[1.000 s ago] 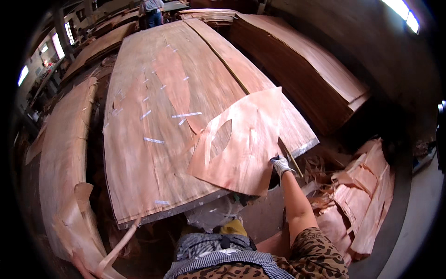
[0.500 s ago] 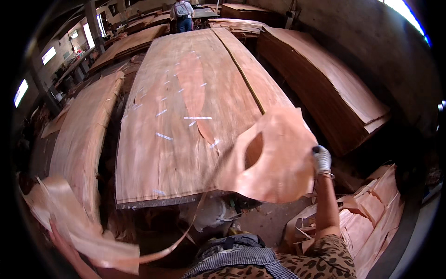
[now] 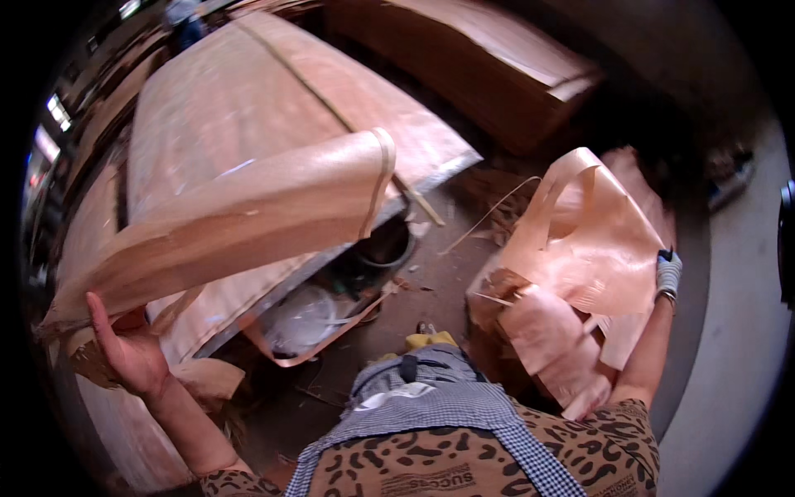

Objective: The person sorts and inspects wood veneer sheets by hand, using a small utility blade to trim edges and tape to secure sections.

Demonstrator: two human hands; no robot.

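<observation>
My left hand (image 3: 137, 356) is bare, its thumb raised against the lower left end of a long curled veneer sheet (image 3: 248, 207). The fingers are partly hidden at the sheet's edge. That sheet slants up over the near end of a large veneer-covered stack (image 3: 215, 99). On the right, my right hand (image 3: 669, 275), in a pale glove with dark fingertips, grips the edge of a thin veneer piece (image 3: 600, 248) with a hole torn in it. This piece hangs over a heap of veneer scraps (image 3: 551, 335). A narrow veneer strip (image 3: 344, 327) dangles in front of the stack.
A yellowish stick (image 3: 302, 79) lies along the stack and juts past its near edge. Under that edge sit a translucent plastic bag (image 3: 306, 319) and a dark round container (image 3: 389, 248). Another tall veneer stack (image 3: 464, 66) stands beyond. A person (image 3: 184, 21) is far left.
The view has turned right and down. My right hand has carried the holed veneer piece off the stack to over the scrap heap. My left hand has raised the curled sheet.
</observation>
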